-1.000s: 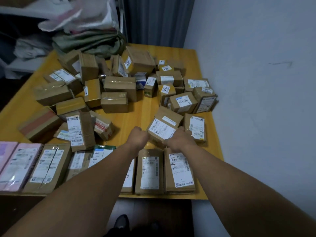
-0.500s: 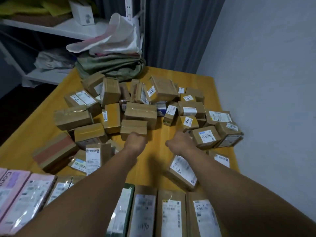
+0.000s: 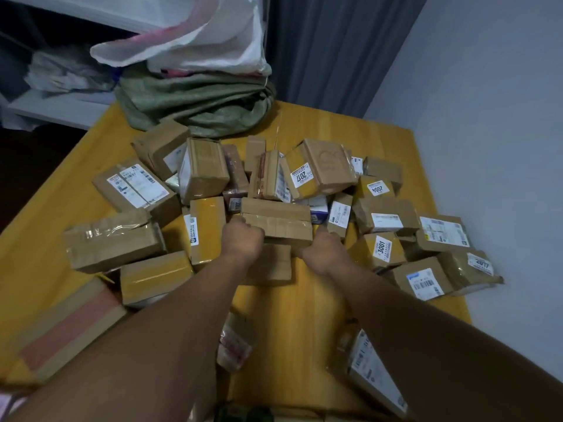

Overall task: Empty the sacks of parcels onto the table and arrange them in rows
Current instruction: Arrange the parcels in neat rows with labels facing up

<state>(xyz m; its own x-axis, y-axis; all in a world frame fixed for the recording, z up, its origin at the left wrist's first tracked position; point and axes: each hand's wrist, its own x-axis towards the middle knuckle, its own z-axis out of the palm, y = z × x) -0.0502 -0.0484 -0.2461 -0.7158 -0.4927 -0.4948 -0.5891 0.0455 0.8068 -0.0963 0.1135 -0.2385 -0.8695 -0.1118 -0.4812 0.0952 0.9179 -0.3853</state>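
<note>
Your parcels (image 3: 275,223): brown taped cartons, white labels, lying jumbled mid-worktop (image 3: 304,315). Green sack (image 3: 198,108) slumped at far edge, white sack (image 3: 213,41) atop it.

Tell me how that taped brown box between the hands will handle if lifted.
The taped box keeps crisp, square edges, so it is probably stiff. Glossy tape covers it, so it may be slippery; the left hand and right hand should hold opposite ends. It seems to rest on a lower box, so it could slide when nudged.
</note>
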